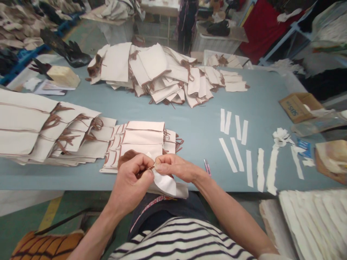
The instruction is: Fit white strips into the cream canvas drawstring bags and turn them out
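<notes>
My left hand (132, 180) and my right hand (176, 168) meet at the near edge of the blue table (200, 126). Both pinch a brown drawstring on a cream cloth pouch (166, 184), which hangs folded below my fingers. Just behind my hands lies a neat stack of the same cream pouches (141, 141) with brown cords. Small pink-handled snips (207, 167) lie on the table right of my right wrist.
A long overlapping row of pouches (40, 130) fills the left side; a loose heap of pouches (162, 74) sits at the far middle. White paper strips (238, 144) lie to the right, with a cardboard box (298, 106) beyond. A person (187, 21) stands at the far end.
</notes>
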`<state>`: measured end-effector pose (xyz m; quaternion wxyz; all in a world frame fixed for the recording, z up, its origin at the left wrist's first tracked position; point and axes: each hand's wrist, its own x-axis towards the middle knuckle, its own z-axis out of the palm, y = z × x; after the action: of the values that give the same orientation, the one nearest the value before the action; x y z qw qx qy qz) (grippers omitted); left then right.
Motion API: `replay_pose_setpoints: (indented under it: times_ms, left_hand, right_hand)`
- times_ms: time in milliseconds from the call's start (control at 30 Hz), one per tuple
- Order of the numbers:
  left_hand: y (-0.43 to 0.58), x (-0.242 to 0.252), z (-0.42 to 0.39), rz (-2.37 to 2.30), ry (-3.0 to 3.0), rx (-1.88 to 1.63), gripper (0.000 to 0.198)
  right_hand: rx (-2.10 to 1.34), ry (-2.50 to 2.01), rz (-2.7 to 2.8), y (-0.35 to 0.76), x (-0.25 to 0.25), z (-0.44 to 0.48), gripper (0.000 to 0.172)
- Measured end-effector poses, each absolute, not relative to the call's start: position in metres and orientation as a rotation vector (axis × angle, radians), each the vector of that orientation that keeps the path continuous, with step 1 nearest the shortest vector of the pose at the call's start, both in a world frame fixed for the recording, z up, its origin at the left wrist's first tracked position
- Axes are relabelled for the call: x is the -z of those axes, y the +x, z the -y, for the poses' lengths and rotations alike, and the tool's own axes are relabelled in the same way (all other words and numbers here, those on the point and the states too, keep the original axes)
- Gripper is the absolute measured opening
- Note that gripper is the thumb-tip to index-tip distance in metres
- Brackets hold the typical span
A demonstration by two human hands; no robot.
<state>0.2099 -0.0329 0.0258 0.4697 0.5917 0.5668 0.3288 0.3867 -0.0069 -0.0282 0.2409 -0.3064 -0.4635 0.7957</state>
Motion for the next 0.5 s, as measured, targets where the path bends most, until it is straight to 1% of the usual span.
replay_pose_setpoints:
  times_ms: [233,333,400,500]
  left_hand:
    - [0.211,-0.031,0.023,-1.218,1.336,-0.807,0.012]
    - [0.209,-0.033,0.018,-1.202,1.345,-0.765,0.011]
    - [0.207,-0.037,0.014,-1.198,1.404,-0.725,0.011]
    - [0.203,-0.047,0.010,-1.124,1.521,-0.688,0.011]
  right_hand:
    - [-2.068,-0.725,1.357,0.381,0.039,0.006,0.069]
    - [-1.895,-0.768,1.497,0.386,0.031,0.004,0.065]
    - [-1.683,-0.861,1.705,0.396,0.019,0.002,0.057]
    - [-1.246,-1.067,1.812,0.410,-0.007,0.000,0.036]
